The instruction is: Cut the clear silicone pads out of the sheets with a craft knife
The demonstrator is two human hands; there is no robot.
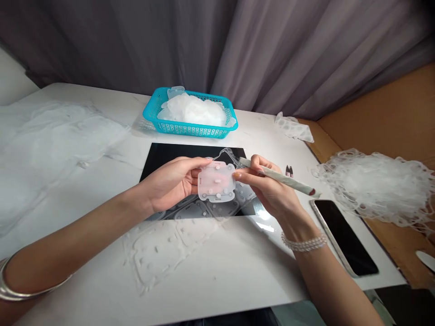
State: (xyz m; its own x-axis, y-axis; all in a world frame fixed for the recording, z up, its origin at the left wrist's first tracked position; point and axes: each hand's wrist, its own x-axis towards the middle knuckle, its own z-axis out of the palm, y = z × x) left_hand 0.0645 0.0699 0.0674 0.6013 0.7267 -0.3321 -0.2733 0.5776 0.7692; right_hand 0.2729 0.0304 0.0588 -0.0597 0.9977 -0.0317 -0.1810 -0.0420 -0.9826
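Observation:
My left hand [178, 183] is closed on the left edge of a small translucent plastic-like piece [217, 183] with rounded corners, slots and little raised dots. Fingers show through behind it. My right hand [268, 185] grips a pale, wrapped-looking stick-like tool [285, 180]; its thumb touches the piece's right edge. What the tool's tip is like, I cannot make out. Below the hands, a clear moulded sheet [159, 251] with similar outlines extends from the black mat [158, 158] onto the white table. A loop of its clear edging rises behind the held piece.
A blue basket [190, 129] heaped with translucent pieces stands behind the mat. Clear sheets [68, 136] lie at left. On the right are a phone [345, 237], a pile of translucent scraps [384, 185] in a cardboard box [380, 99], and a perforated strip [294, 127].

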